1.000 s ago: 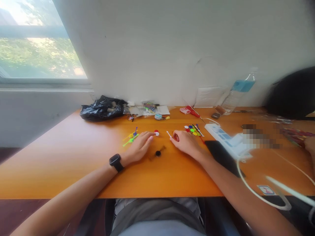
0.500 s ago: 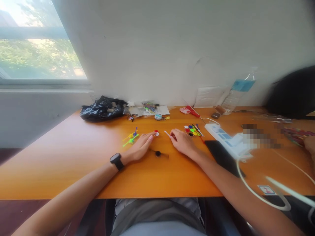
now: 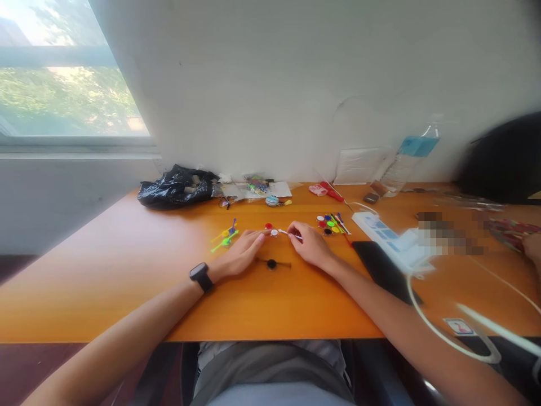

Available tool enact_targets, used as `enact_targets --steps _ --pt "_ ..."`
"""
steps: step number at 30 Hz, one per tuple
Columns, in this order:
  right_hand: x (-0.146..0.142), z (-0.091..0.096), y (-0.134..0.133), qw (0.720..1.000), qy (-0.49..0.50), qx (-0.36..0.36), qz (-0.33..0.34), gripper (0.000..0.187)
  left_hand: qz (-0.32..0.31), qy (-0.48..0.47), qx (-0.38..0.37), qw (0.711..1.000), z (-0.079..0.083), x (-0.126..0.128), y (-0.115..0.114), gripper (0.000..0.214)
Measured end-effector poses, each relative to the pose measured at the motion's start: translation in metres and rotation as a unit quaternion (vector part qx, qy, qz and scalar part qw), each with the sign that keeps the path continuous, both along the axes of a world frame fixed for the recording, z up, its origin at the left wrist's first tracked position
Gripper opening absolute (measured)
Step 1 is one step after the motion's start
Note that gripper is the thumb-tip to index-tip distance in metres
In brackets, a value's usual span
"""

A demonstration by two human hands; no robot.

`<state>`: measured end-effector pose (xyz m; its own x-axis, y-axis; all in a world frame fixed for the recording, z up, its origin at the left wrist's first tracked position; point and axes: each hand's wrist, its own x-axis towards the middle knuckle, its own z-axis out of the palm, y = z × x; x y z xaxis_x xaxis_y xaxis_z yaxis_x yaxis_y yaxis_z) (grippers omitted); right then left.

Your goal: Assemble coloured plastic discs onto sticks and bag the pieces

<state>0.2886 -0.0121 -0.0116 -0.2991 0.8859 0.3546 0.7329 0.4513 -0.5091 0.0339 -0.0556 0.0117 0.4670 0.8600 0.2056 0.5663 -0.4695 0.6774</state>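
My right hand [image 3: 310, 242] pinches a thin white plastic stick with an arrow-like tip [image 3: 285, 232], which points left just above the table. Its tip is close to a small white disc [image 3: 274, 233]; whether they touch I cannot tell. My left hand [image 3: 244, 252], fingers stretched out and palm down, has its fingertips by the left edge of that disc. Just behind lies a red disc [image 3: 269, 226]. Nearer to me is a black disc on a dark strip [image 3: 271, 263]. Left of my left hand lie yellow, blue and green stick-and-disc pieces [image 3: 226, 241].
Loose coloured discs [image 3: 327, 224] and sticks lie beyond my right hand. A white power strip [image 3: 382, 234] and a black flat object [image 3: 380, 268] flank my right forearm. A black plastic bag [image 3: 177, 187] lies at the back left. Another person's hand [image 3: 531, 248] shows far right.
The white disc has shifted slightly right, out from under my left fingertips. My right hand has moved a little left, bringing the white stick's tip close to the disc.
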Motion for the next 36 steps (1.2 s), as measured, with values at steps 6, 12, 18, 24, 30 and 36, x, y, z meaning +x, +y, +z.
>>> enact_targets --steps 6,12,18,24,30,36 --pt "0.001 0.000 0.002 0.999 0.032 0.019 0.000 0.010 -0.043 -0.034 -0.002 0.999 0.007 -0.003 -0.004 0.050" --pt "-0.001 0.004 0.000 0.997 0.065 0.021 0.026 0.015 -0.023 -0.056 0.029 0.998 0.000 -0.004 -0.003 0.045" --pt "-0.001 0.004 -0.002 0.997 0.066 0.006 0.047 0.016 -0.029 -0.052 0.045 0.997 -0.003 -0.004 -0.002 0.044" --pt "-0.004 0.005 -0.004 0.994 0.095 0.002 0.057 0.015 -0.028 -0.043 0.062 0.997 -0.002 -0.003 -0.002 0.043" --pt "-0.006 0.008 -0.007 0.994 0.096 0.009 0.055 0.013 -0.024 -0.034 0.066 0.997 -0.003 -0.002 -0.001 0.043" --pt "-0.007 0.009 -0.009 0.996 0.073 0.008 0.052 0.012 -0.024 -0.034 0.063 0.997 -0.004 -0.001 0.000 0.044"
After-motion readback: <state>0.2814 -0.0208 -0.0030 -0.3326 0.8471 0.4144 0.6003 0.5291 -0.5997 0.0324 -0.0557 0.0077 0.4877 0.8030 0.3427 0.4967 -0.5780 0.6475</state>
